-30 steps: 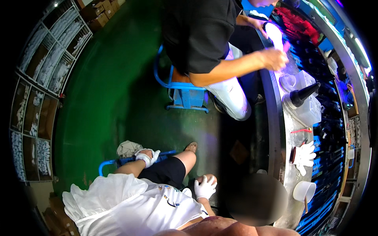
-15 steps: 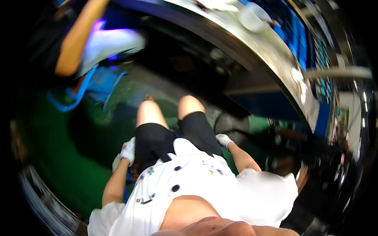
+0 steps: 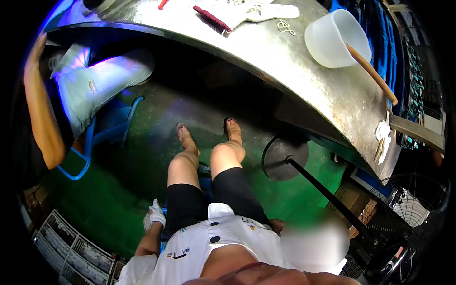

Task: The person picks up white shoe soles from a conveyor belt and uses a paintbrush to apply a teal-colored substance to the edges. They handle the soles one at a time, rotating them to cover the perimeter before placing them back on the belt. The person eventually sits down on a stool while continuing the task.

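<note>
My left hand (image 3: 155,214), in a white glove, hangs low beside my left thigh, next to the blue frame of the seat (image 3: 164,210) under me. One gloved finger points forward; the others are partly hidden, so I cannot make out a grip. On the right only a bit of my forearm (image 3: 276,225) shows by my hip, and that hand is hidden. Ahead, on the metal worktable (image 3: 304,85), lie white knitted gloves (image 3: 242,13) with a dark red cuff. A thin looped cord (image 3: 286,27) lies close to them.
A white plastic tub (image 3: 327,40) with a curved brown handle (image 3: 373,73) stands on the table. A fan's round base (image 3: 285,159) and black pole (image 3: 327,194) stand to my right. A co-worker in light jeans (image 3: 102,78) sits at the left near a blue chair (image 3: 88,154). A white rack (image 3: 71,244) stands lower left.
My view has shifted and sharpened, showing more of the table and my feet. My right hand, visible in its white glove before, has gone out of sight beside my hip. The co-worker's arm has moved.
</note>
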Tool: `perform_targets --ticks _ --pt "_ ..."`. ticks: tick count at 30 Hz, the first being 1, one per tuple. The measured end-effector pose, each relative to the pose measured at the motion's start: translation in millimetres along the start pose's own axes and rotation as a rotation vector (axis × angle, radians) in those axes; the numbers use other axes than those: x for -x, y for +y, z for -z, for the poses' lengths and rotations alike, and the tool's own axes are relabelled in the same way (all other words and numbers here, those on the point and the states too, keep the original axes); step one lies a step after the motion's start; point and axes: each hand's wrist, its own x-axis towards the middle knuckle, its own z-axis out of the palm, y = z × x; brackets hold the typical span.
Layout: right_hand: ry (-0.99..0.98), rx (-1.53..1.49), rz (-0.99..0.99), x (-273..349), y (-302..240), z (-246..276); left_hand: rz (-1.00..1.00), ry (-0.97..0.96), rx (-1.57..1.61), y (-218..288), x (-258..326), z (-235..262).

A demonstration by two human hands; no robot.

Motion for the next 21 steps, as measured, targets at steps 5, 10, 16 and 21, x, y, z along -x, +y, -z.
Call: perform_targets --ticks 5,10,16,21 --pt "0.044 0.075 -0.047 39.3 -15.6 24.4 -0.009 -0.201 -0.163 6.2 11.0 -16.4" --pt "0.088 0.172 -0.057 60.1 -30.5 51.8 -0.092 -0.198 -0.099 -5.4 55.4 -83.6" --pt "0.166 0.332 0.049 41.1 -52.5 80.2 0.143 -0.234 0.741 14.0 93.2 -73.7" --pt "0.264 0.546 0.266 0.4 -106.9 96.3 0.11 -0.124 0.961 33.5 90.0 -71.3"
